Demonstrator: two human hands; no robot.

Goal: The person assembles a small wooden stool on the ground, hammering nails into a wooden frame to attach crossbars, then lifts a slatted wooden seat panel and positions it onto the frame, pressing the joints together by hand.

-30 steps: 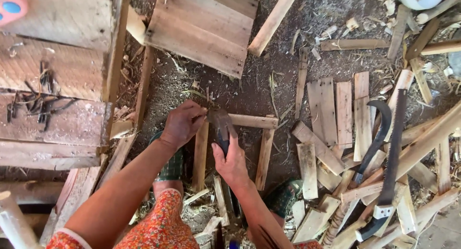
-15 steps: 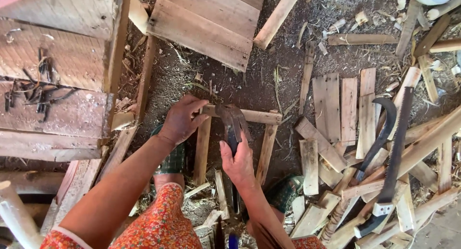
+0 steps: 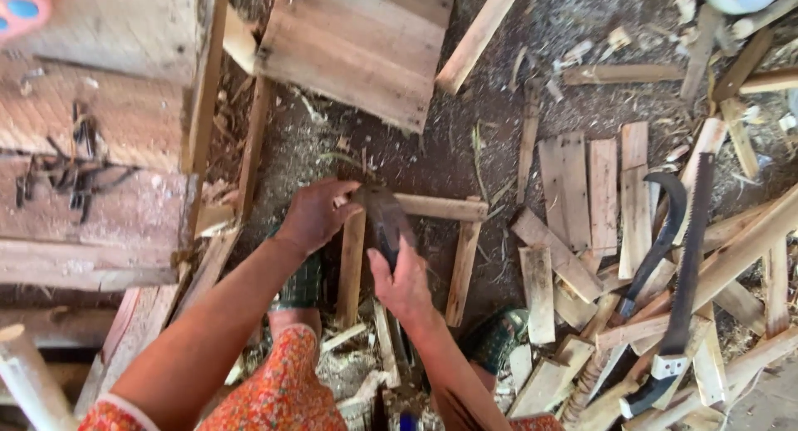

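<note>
The left hand (image 3: 316,215) pinches the corner of the pale slatted wooden frame (image 3: 432,208); the right hand (image 3: 405,283) grips a dark flat blade (image 3: 387,219) over that corner. Strike squarely, fingers clear.

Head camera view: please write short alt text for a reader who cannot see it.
A left hand steadies a small frame of wooden slats on the ground while the right hand holds a dark blade. Loose slats, a sickle and a saw lie to the right.
</note>
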